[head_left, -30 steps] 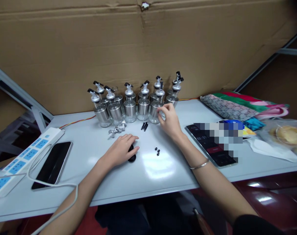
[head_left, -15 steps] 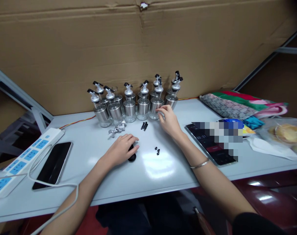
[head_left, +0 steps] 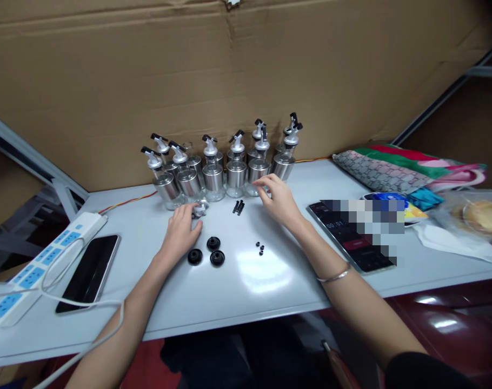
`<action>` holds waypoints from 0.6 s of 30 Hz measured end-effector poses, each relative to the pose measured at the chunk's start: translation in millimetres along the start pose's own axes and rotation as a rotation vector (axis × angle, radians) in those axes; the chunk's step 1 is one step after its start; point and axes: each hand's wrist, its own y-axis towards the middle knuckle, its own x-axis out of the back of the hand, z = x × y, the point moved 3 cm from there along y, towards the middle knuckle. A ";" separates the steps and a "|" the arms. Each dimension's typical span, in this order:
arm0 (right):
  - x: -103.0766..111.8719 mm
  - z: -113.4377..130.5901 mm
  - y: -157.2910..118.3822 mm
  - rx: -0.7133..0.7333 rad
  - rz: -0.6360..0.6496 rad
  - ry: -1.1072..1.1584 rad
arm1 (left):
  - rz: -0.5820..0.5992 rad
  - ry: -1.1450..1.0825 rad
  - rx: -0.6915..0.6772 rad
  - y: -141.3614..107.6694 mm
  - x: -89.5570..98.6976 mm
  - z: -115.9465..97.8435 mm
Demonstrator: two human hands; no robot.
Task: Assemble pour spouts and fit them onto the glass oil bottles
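My left hand (head_left: pixel 181 231) lies over the left end of a small pile of silver pourer spouts (head_left: pixel 200 208), fingers reaching onto them and thumb held apart; the fingertips are partly hidden. Three round black stopper pieces (head_left: pixel 213 243) rest on the table just below and right of it. My right hand (head_left: pixel 277 201) hovers by the foot of a glass-and-steel oil bottle (head_left: pixel 259 172), its fingers loosely curved, with a gap between thumb and forefinger and nothing visible there. Between the hands are several thin black levers (head_left: pixel 238 207); several tiny black caps (head_left: pixel 261 248) lie nearer me.
More bottles with spouts (head_left: pixel 189 181) line the back, before a cardboard wall (head_left: pixel 238 70). Left are a power strip (head_left: pixel 31 275), a phone (head_left: pixel 87 273) and a white cable (head_left: pixel 87 306). Right are another phone (head_left: pixel 351 237), a patterned cloth bag (head_left: pixel 392 170) and bagged food (head_left: pixel 479 213).
My left hand has moved up and left, off the black stopper pieces to the silver spouts, uncovering the stoppers. My right hand has barely moved.
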 end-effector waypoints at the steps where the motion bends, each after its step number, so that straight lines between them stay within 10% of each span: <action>1: 0.1 1.1 -0.5 -0.001 0.003 -0.001 | 0.009 -0.035 -0.003 -0.4 -2.9 0.5; 13: 8.1 20.2 -3.1 0.044 0.008 0.059 | -0.142 -0.194 -0.021 -1.2 8.9 -12.8; 18: 2.4 34.5 -14.8 0.128 0.243 0.195 | -0.192 -0.373 -0.214 -11.6 11.7 -40.4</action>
